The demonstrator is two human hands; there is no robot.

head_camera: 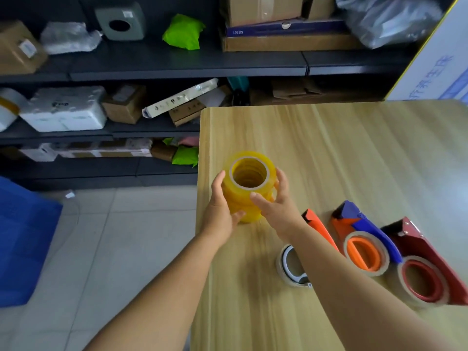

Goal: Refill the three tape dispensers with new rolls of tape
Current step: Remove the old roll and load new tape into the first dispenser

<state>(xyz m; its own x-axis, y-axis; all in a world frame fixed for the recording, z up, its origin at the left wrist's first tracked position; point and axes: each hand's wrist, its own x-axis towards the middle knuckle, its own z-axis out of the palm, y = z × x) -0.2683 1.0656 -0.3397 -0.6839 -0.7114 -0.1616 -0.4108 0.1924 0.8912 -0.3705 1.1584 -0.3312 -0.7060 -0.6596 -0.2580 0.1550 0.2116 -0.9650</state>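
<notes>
Blue plastic (24, 243) is sitting on the floor at the far left. Behind it, dark shelves (177, 69) are holding cardboard boxes, white packets and bright green bags (183, 31).

Next, the left hand (221, 211) is curling round the left side of a tall stack of yellow tape rolls (249, 183). The stack is standing upright on the wooden table (342, 148), near its left edge. We are looking down into the hole at the top. The right hand (277, 206) is wrapping round the other side of the stack, with its thumb on the front. Both hands are holding the stack between them.

Further right, three tape dispensers are lying side by side on the table. The first is the orange and white dispenser (295, 267), and the right arm is hiding most of it. Just beside it is lying the blue and orange dispenser (364, 239), with a thin ring on its orange wheel. The red dispenser (425, 264) is lying last, close to the right edge, with a thin ring on its wheel too.

A white board with blue writing (440, 59) is leaning at the far right.
</notes>
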